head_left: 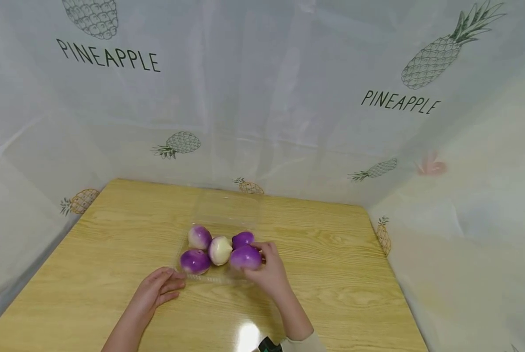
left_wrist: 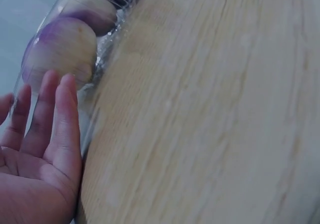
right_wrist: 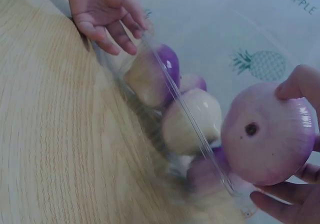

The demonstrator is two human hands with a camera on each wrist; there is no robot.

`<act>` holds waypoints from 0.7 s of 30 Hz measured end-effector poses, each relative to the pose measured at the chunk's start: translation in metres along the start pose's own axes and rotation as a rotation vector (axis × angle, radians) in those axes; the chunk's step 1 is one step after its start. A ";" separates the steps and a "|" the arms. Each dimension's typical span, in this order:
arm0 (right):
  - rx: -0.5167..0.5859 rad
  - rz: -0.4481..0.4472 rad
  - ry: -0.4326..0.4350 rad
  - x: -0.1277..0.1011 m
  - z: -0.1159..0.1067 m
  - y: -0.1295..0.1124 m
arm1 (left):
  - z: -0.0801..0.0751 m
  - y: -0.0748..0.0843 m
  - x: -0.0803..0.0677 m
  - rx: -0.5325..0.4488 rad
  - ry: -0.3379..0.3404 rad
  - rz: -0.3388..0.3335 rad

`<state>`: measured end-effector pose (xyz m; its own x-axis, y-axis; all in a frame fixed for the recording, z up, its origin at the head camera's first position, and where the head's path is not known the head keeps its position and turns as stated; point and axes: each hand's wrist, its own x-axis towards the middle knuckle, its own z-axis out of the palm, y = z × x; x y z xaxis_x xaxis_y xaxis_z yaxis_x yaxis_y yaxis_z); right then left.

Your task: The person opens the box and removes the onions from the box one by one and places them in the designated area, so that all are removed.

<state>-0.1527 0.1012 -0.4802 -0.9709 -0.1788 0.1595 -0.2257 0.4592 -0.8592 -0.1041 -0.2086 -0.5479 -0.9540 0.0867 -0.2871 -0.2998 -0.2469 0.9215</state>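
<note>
a person's left hand (head_left: 159, 289) lies flat on the wooden counter (head_left: 91, 254), fingers straight and holding nothing, their tips against the near left edge of a clear tray (head_left: 209, 279), a pose that looks meant to steady it. beyond those fingertips sit four purple-and-white onions (head_left: 195, 261); the pale one (head_left: 220, 250) is in the middle. to the right, the right hand (head_left: 271, 274) curls its fingers round a fifth onion (head_left: 245, 257), held at the tray's near right corner, seemingly just above it. the wrist view shows this bulb (right_wrist: 265, 134) tipped on its side, its short top-to-root axis roughly level, the dark end spot facing back toward the wrist, purple sides under the fingertips (right_wrist: 295, 84).
</note>
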 end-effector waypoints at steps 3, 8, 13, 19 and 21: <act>0.026 0.002 0.050 -0.001 -0.005 0.001 | -0.002 0.000 -0.003 -0.022 -0.014 0.014; 0.084 0.037 0.121 0.000 -0.011 0.006 | -0.007 0.002 -0.007 -0.041 -0.039 0.038; 0.099 0.055 0.156 0.001 -0.015 0.006 | -0.012 0.005 -0.010 -0.043 -0.014 0.054; 0.119 0.057 0.165 -0.003 -0.028 -0.022 | -0.021 0.005 -0.013 -0.057 0.007 0.072; 0.116 0.055 0.168 -0.001 -0.030 -0.023 | -0.024 0.004 -0.014 -0.068 0.003 0.093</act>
<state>-0.1485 0.1168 -0.4465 -0.9835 -0.0042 0.1811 -0.1705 0.3592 -0.9176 -0.0925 -0.2344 -0.5464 -0.9777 0.0575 -0.2022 -0.2099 -0.3190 0.9242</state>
